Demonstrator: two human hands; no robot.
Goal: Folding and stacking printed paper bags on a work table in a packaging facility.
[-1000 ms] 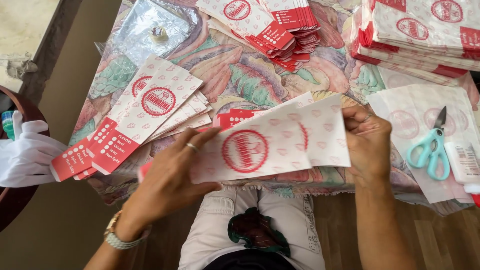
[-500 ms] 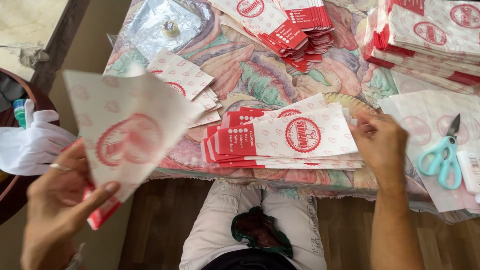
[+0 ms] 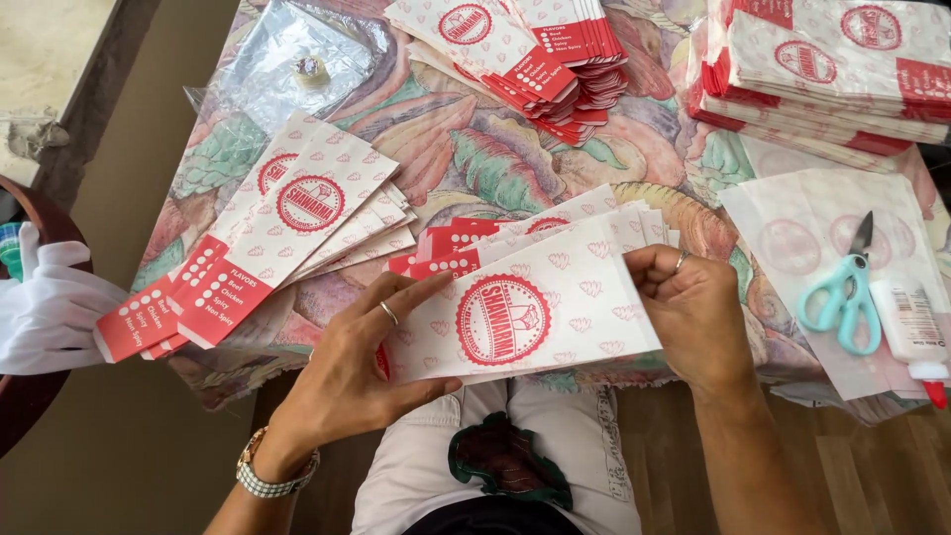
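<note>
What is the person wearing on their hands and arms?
Both arms are bare, with no sleeves and no gloves. The left hand has a thin ring on one finger and a watch with a pale checked band at the wrist. The right hand has one ring too.

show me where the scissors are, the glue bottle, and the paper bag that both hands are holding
scissors [image 3: 840,297], head view, on the teal handle loops.
glue bottle [image 3: 909,325], head view, on its white body beside the scissors.
paper bag [image 3: 515,317], head view, on the round red emblem, between the left hand [image 3: 362,362] and right hand [image 3: 698,312].
</note>
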